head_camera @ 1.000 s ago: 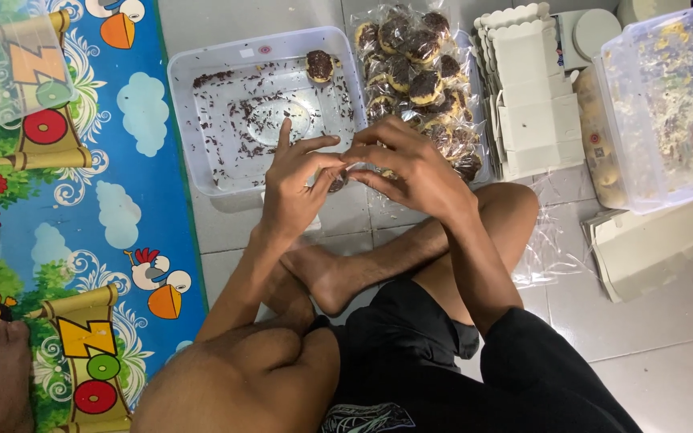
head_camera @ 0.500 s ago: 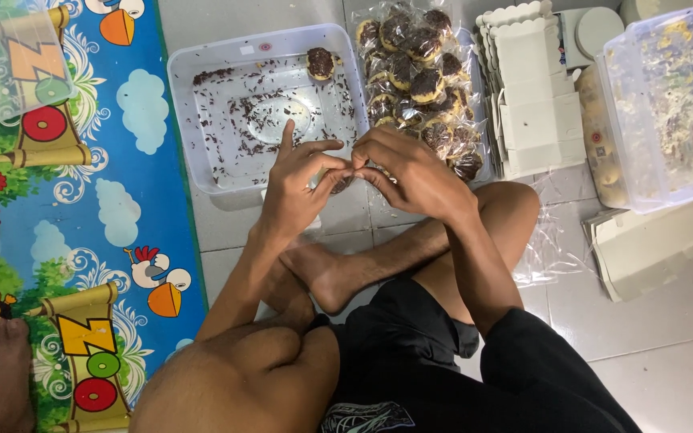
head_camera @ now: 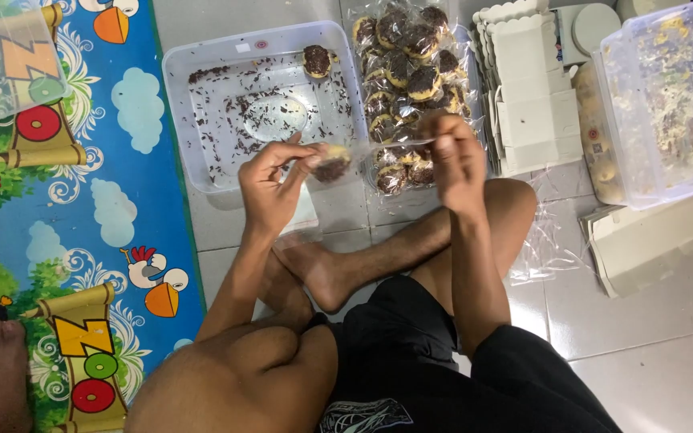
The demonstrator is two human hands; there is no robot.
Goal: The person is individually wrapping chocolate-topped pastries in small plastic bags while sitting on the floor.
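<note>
Both hands, left hand (head_camera: 276,183) and right hand (head_camera: 452,157), pinch a clear wrapper (head_camera: 366,152) holding a chocolate-topped cookie (head_camera: 332,163), held above the tiled floor (head_camera: 643,321). Behind lie a crumb-strewn plastic tray (head_camera: 202,72) and a pile of wrapped cookies (head_camera: 407,56), with folded white boxes (head_camera: 527,88) just beside.

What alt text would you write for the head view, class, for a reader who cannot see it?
A seated person's left hand and right hand hold a chocolate-sprinkled pastry in a clear wrapper above a nearly empty plastic tub, beside a pile of wrapped pastries.
</note>
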